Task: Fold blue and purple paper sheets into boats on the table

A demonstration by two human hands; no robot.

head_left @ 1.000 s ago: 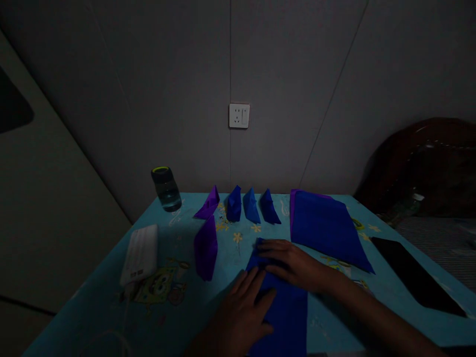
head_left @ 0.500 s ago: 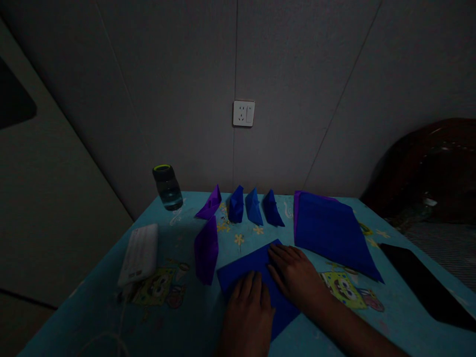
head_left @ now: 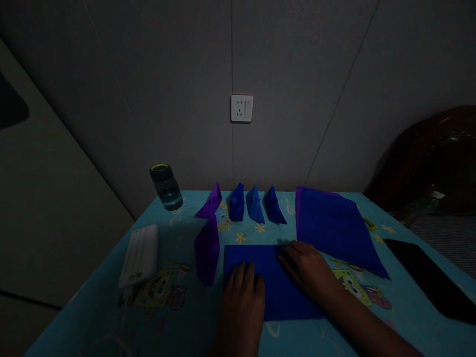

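A blue sheet of paper point(head_left: 277, 297) lies flat on the table, its far edge roughly level. My left hand point(head_left: 242, 297) rests on its left part, palm down with the fingers stretched forward. Near the far right of the sheet, my right hand point(head_left: 305, 265) lies on it with fingers extended and slightly bent. A purple paper boat point(head_left: 207, 253) stands left of the sheet. Farther back is a row of folded boats: a purple one point(head_left: 211, 203), a blue one point(head_left: 237, 204), a lighter blue one point(head_left: 255, 205) and a dark blue one point(head_left: 274, 207).
Blue sheets point(head_left: 334, 230) with purple paper beneath lie at the back right. A black flat object point(head_left: 427, 277) is by the right edge. On the left are a white power bank point(head_left: 140, 253) with a cable and a bottle point(head_left: 167, 188). A patterned cloth point(head_left: 178, 327) covers the table.
The blue sheet has turned from a slant to lie square with the table. Both hands stay on it; the right has shifted slightly right, the left slightly left.
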